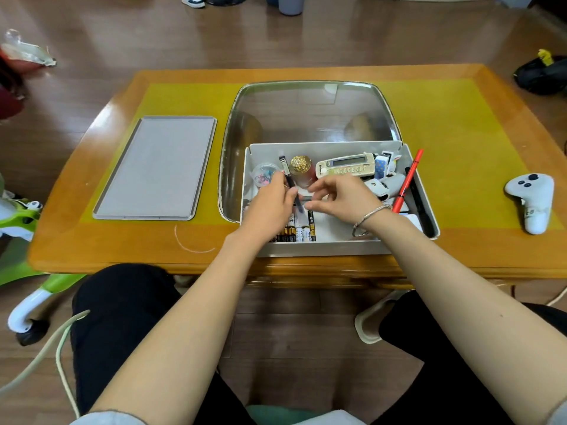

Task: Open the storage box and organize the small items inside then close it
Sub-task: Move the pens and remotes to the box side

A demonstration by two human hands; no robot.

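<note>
The white storage box (325, 248) stands open at the table's near edge, its grey lid (156, 167) lying flat to the left. Inside are batteries (299, 233) at the front, a clear tub of clips (264, 174), a gold-capped bottle (301, 168), a cream remote (345, 167), a red pen (409, 180) and small white items. My left hand (271, 207) grips a black pen (287, 173) over the box. My right hand (343, 196) hovers beside it with curled fingers near the pen's lower end; whether it touches the pen is unclear.
A large clear glass tray (310, 111) sits behind and under the box. A white game controller (532, 202) lies at the table's right. The wooden table (122, 250) has a yellow mat. A green toy (21, 222) stands on the floor at left.
</note>
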